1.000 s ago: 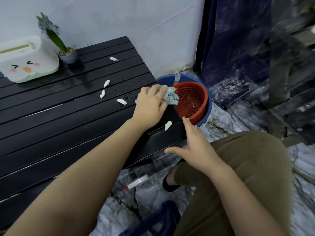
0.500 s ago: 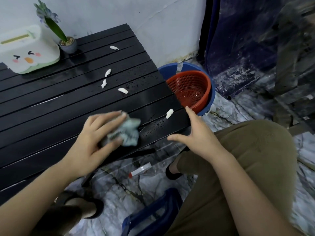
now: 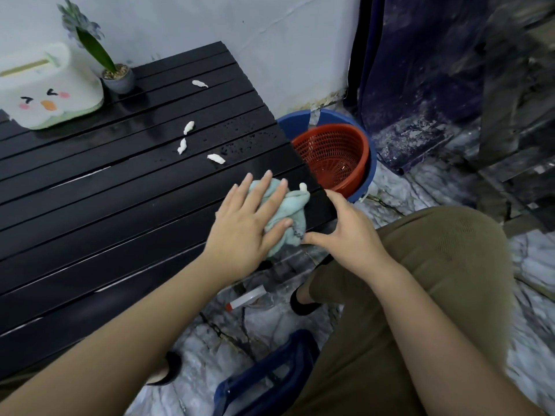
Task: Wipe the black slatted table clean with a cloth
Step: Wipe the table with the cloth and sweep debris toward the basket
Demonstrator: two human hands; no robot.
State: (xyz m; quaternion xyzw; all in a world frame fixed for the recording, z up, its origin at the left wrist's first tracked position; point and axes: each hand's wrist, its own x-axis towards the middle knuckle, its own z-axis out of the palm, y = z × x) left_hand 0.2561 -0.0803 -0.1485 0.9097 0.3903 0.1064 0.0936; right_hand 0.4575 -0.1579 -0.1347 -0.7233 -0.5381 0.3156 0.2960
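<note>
The black slatted table [image 3: 105, 205] fills the left half of the view. My left hand [image 3: 246, 223] presses flat on a crumpled pale green cloth [image 3: 292, 205] at the table's near right corner. My right hand [image 3: 345, 232] rests against that corner's edge, fingers apart, thumb touching the cloth's lower end. A small white scrap [image 3: 303, 186] lies just beyond the cloth. Several more white scraps [image 3: 188, 127] lie further back, among water drops.
A white tissue box with a cartoon face [image 3: 45, 88] and a small potted plant [image 3: 117, 76] stand at the table's back left. A red basket [image 3: 333, 154] inside a blue bucket [image 3: 297, 123] sits on the floor off the right end. My knee [image 3: 435, 265] is at right.
My left hand has swept the cloth from the table's front edge rightward and up to the near right corner, close to the white scrap. My right hand stays at the corner.
</note>
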